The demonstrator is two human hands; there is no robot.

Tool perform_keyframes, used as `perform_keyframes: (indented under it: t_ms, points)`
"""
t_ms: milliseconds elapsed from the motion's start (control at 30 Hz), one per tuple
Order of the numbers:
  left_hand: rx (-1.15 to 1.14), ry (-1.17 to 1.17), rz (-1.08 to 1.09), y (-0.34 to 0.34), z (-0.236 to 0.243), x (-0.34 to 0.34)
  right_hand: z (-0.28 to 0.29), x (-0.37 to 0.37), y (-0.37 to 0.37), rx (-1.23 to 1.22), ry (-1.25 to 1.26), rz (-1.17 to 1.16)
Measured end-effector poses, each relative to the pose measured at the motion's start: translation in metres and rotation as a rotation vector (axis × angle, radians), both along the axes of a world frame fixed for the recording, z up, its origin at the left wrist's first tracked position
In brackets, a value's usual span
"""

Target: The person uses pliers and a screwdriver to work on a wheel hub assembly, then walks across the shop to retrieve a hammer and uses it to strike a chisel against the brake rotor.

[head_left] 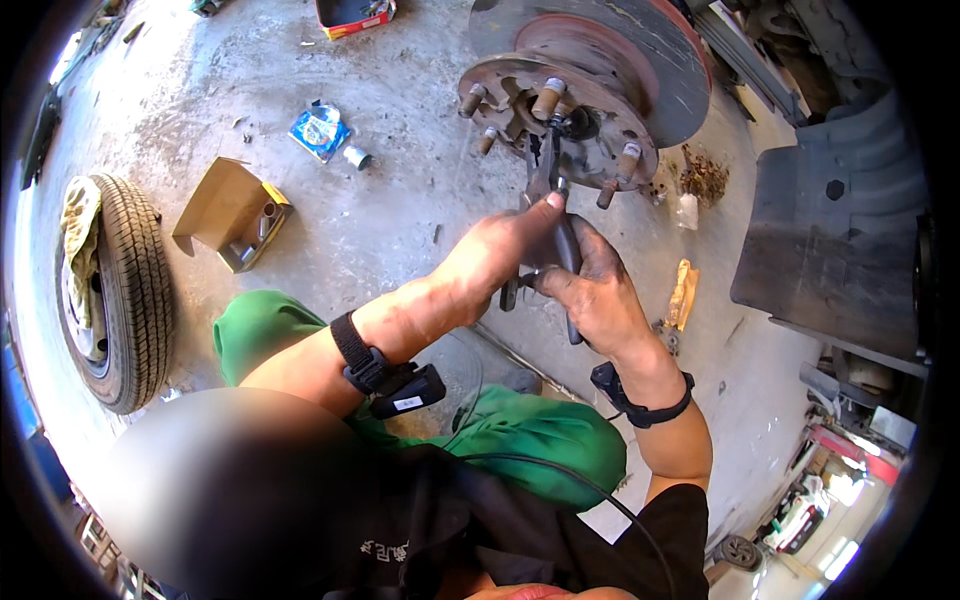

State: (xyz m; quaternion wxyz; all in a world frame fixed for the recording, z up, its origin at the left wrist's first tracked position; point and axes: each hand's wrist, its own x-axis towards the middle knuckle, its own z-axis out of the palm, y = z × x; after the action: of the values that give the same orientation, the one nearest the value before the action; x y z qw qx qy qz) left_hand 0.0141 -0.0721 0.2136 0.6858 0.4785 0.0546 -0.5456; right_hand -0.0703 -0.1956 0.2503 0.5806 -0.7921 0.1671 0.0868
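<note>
- Head view: a person works at a rusty wheel hub (603, 158), whose flange carries several protruding studs, with a broad dark disc (685, 75) behind it
- A dark pliers-like tool (541, 178) points away from the person, its tip at the hub face near the flange's middle; whether the tip bites on anything is too small to tell
- The left hand (492, 258) grasps the tool from the left, thumb laid forward along it
- The right hand (600, 295) is curled round the tool's handle side from the right, close beside the left, and one handle end sticks out below its fingers
- Black straps circle both wrists, a small dark device hanging at the left one
- On the floor to the left lie an open cardboard box (212, 222) with metal cylinders inside, a blue packet (320, 130) and a small can (357, 157); farther left is a tyre (137, 290) with a pale cloth (82, 225) draped on its wheel
- To the right, a torn yellow packet (683, 293) lies near brown debris (704, 175)
</note>
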Motion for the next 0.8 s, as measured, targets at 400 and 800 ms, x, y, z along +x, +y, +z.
perform_keyframes:
  t_ms: [400, 800]
  points:
    - [-0.105, 0.084, 0.027, 0.0, -0.004, 0.003, -0.001, 0.0, 0.027, -0.313, -0.112, -0.002]
    - [-0.17, -0.182, 0.17, 0.001, -0.01, -0.004, -0.002, -0.004, 0.046, -0.486, -0.14, -0.091]
